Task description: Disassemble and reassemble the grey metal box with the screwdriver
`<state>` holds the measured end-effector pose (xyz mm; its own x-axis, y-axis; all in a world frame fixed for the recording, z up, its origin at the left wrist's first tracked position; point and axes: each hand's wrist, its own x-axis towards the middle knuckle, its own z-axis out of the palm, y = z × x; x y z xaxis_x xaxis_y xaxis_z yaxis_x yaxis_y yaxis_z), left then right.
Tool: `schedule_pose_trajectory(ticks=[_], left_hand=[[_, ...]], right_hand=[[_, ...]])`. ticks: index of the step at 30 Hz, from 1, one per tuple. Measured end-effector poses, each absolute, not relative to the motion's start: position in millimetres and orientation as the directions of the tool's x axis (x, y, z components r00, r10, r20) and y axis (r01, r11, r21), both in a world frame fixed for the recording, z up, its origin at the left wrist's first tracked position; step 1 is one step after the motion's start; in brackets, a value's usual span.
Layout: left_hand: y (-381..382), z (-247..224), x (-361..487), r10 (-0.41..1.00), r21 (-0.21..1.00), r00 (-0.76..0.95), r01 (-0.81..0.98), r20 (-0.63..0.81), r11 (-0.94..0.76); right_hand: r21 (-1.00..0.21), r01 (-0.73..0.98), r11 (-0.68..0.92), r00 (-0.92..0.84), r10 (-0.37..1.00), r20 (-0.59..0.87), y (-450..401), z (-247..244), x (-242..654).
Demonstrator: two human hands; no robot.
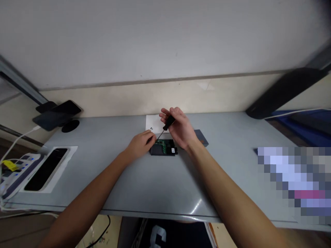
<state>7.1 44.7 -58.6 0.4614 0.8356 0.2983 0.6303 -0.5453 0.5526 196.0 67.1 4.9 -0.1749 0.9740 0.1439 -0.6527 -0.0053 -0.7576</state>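
I can see a small green circuit board lying flat just below the centre of the frame, its long side running left to right, with a dark, flat block covering its lower left and a little white label on the black part at its right. Above it a black-handled screwdriver slants, its thin shaft running down and left to the board's upper-left edge, though I can't tell whether the tip touches.
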Motion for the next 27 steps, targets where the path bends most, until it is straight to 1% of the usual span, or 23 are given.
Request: schedule_pose_trajectory(ticks=[6, 10, 16, 18, 23, 25, 27], left_hand=[[45, -59, 8, 0.842, 0.57, 0.444, 0.624, 0.305, -0.535], [44, -60, 9, 0.85, 0.563, 0.435, 0.639, 0.297, -0.524], [45, -62, 8, 0.847, 0.569, 0.435, 0.63, 0.305, -0.528], [46, -62, 8, 0.845, 0.562, 0.437, 0.634, 0.308, -0.532], [44, -60, 8, 0.844, 0.557, 0.432, 0.635, 0.318, -0.535], [43, -59, 8, 0.844, 0.56, 0.43, 0.633, 0.321, -0.535], [43, -57, 9, 0.841, 0.561, 0.432, 0.627, 0.326, -0.54]], right_hand=[[-0.802, -0.595, 0.061, -0.158, 0.969, 0.191, 59, 12, 185], [-0.795, -0.606, 0.025, -0.222, 0.955, 0.199, 56, 15, 181], [-0.83, -0.557, 0.031, -0.229, 0.955, 0.189, 53, 14, 182], [-0.857, -0.511, 0.063, -0.214, 0.957, 0.198, 50, 16, 180], [-0.924, -0.324, 0.202, -0.191, 0.943, 0.273, 47, 15, 177], [-0.92, -0.318, 0.229, -0.181, 0.938, 0.296, 50, 13, 178], [-0.897, -0.381, 0.224, -0.203, 0.926, 0.317, 52, 11, 180]])
